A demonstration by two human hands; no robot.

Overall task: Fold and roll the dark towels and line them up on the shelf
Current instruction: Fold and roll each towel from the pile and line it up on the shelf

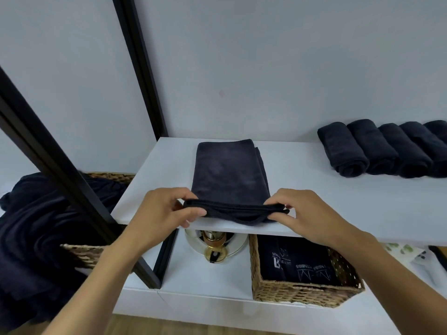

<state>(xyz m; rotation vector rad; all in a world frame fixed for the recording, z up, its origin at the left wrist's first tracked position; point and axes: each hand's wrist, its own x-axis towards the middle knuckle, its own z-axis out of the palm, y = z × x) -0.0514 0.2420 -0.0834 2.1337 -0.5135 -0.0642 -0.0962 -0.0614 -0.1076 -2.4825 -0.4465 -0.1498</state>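
Where the black frame (pixel 72 189) crosses the left part of the frame, a heap of dark cloth (pixel 31 238) fills a wicker basket (pixel 82 253) at the lower left, and part of this basket is hidden behind the frame. A little right of it, at the centre, the left hand (pixel 159 213) grips the near left corner of the folded towel (pixel 229 175); the thumb is on top and the fingers are under the edge, closed on the cloth. The towel lies flat on the white shelf (pixel 362 201), long and narrow, running from the hands toward the wall, and its near edge is lifted a bit and turned up into a thick fold. Below the shelf edge, in the lower centre, a white and gold object (pixel 215 247) stands on the lower board; I cannot tell what it is. To the right of the towel's near edge, the right hand (pixel 312 213) pinches the other corner, thumb and fingertips pressed together on the fold. Under this hand, a second wicker basket (pixel 302 291) holds dark folded cloths with light printed letters. At the right edge of the frame, on the same shelf, a row of rolled towels (pixel 387 151) lies side by side, touching each other, well apart from the folded towel.
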